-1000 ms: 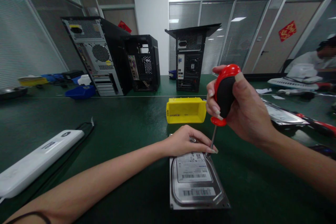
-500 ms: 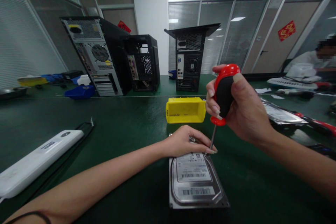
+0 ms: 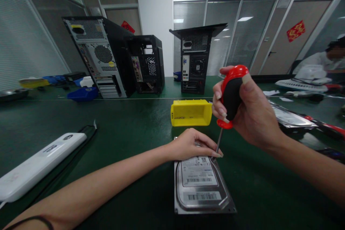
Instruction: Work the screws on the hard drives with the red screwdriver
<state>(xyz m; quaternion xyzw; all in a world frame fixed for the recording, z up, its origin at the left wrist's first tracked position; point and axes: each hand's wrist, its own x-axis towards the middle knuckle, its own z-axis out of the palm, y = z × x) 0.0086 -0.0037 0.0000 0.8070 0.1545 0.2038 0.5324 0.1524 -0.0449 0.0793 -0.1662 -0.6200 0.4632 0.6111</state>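
Little has shifted since a second ago: my right hand [image 3: 250, 111] has only edged a touch around the red-and-black screwdriver [image 3: 229, 99], fist closed on the handle. My left hand [image 3: 192, 145] lies flat on the far end of the hard drive [image 3: 201, 185], fingers pressing it to the green mat [image 3: 129, 133]. Its long axis runs from me toward the yellow bin [image 3: 191, 113] just beyond it. From my grip the shaft drops almost straight down, tip on the drive's far right corner beside my left fingertips.

hard drive [image 3: 201, 187] far end under left hand [image 3: 190, 145], screwdriver tip hidden
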